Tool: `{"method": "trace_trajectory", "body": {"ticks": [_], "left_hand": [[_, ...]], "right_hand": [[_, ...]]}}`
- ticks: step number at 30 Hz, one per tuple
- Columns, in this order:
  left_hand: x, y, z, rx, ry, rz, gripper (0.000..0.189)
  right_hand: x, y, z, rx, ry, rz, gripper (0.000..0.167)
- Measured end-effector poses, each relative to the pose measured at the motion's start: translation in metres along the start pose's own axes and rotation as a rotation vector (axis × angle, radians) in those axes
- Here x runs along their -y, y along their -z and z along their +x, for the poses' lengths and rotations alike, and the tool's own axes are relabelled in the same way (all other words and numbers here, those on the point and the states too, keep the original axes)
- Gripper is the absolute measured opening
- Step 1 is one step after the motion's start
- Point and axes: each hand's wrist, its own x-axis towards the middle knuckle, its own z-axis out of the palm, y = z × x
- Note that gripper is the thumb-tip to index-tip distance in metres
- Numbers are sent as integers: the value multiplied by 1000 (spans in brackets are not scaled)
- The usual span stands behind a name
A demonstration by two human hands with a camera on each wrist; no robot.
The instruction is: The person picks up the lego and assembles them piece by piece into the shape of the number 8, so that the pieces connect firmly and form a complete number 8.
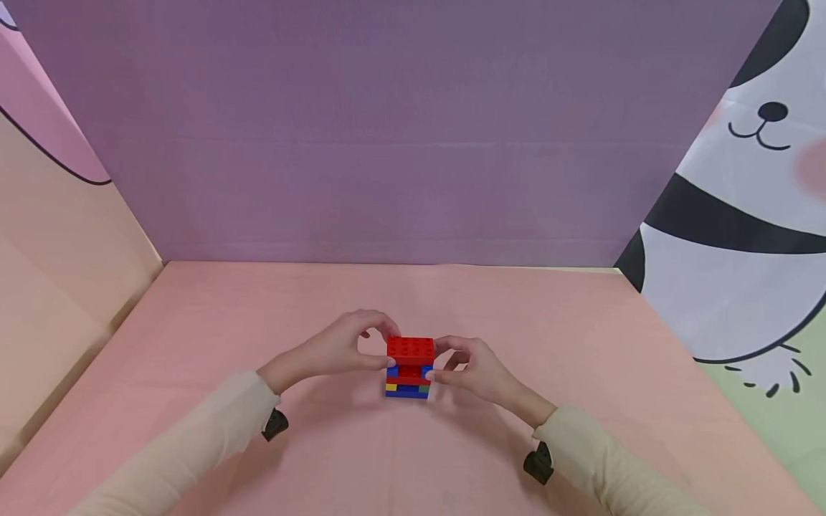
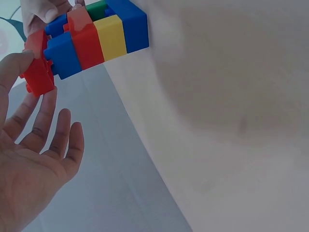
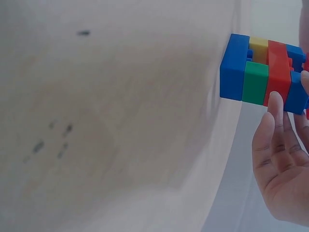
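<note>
A small tower of toy bricks [image 1: 408, 381] stands on the table in front of me. From the bottom it has a blue brick [image 2: 133, 26], a yellow brick [image 2: 112, 37] beside a green brick [image 3: 255, 82], a red layer and two blue bricks [image 2: 63, 55]. On top lies a red brick [image 1: 411, 348], slightly tilted, with blue studs showing under it in the left wrist view. My left hand [image 1: 345, 344] pinches this top brick, thumb in front, fingers behind. From the other side, my right hand [image 1: 480, 369] grips the tower's upper part, its thumb at a blue brick.
The pink tabletop [image 1: 258, 308] spreads around the tower. Behind it rises a purple backdrop [image 1: 400, 143]. A panda print [image 1: 742, 215] covers the right side panel, and a beige panel [image 1: 64, 265] borders the left. Each wrist carries a small black camera [image 1: 275, 425].
</note>
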Motion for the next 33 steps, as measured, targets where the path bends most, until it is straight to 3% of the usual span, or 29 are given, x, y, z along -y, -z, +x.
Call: {"method": "trace_trajectory", "body": {"ticks": [33], "left_hand": [[-2,-5,-3,2,-15,36,36]], "right_hand": [[3,1,0,-24,33,-58,38]]}}
